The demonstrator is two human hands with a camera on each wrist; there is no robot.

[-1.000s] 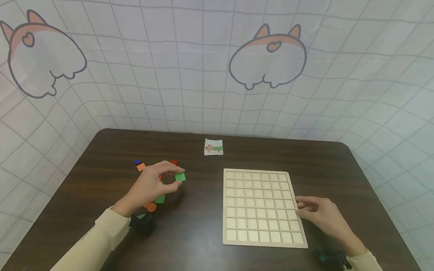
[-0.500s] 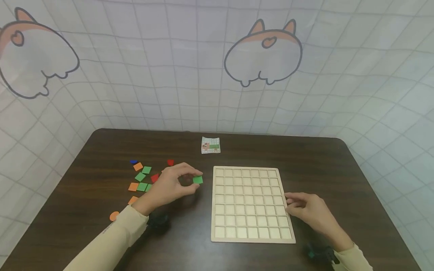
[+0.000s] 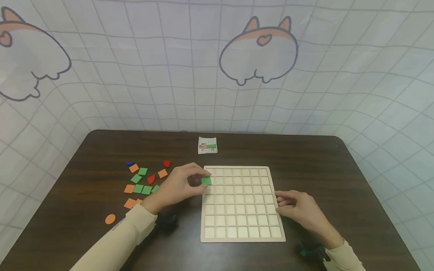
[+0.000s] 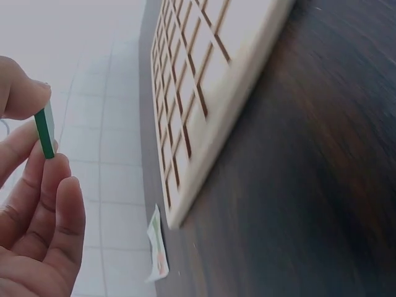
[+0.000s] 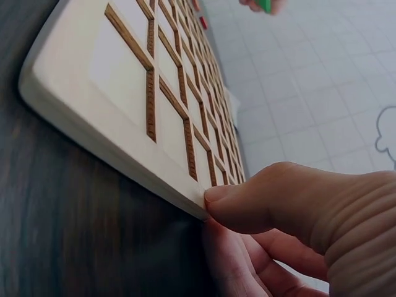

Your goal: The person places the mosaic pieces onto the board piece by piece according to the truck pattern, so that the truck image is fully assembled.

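A dark wooden desk (image 3: 305, 158) is seen first, backed by a tiled white wall with cartoon drawings, and on it one pale gridded board (image 3: 242, 203) is laid flat, all its cells bare. The board's right edge is touched by the right hand (image 3: 300, 210); in the right wrist view the thumb is pressed against the rim with the fingers (image 5: 260, 260) curled beneath, so the board is steadied rather than lifted. Over the board's upper left corner the left hand (image 3: 179, 186) is held, and a green square tile (image 3: 206, 180) is pinched between thumb and fingertips; in the left wrist view the tile (image 4: 44, 131) is shown edge-on, clear of the board. For a clean placement, the tile is best levelled flat and squared to the cell walls before being lowered, and the board is best kept braced by the right hand so nothing slides. Beyond the board one small pattern card (image 3: 207, 145) is lying near the far edge. To the left a loose scatter of pieces (image 3: 142, 180) is counted: about four green squares, about four orange squares, two red pieces, one blue piece, and one orange disc (image 3: 110, 218) set apart near the sleeve; some may be hidden by the hand.
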